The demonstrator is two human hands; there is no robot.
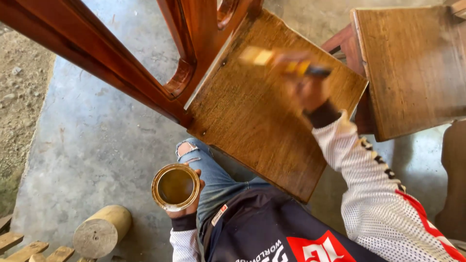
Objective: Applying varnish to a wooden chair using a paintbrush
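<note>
The right hand (305,90), toward one o'clock, grips a brush (279,63) whose bristles lie on the wooden chair seat (257,121) at center. At seven o'clock, the left hand (187,206) cups an open tin (175,186) of brown liquid beside the knee (194,153).

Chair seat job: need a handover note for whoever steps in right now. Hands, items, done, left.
Right hand: holds a brush, blurred, bristles over the chair seat.
Left hand: holds an open can of brown liquid beside the knee.
Done: seat looks glossy around the middle; how much is coated I cannot tell.
Left: probably the rest of this seat; a second seat stands to the right, looking duller.
</note>
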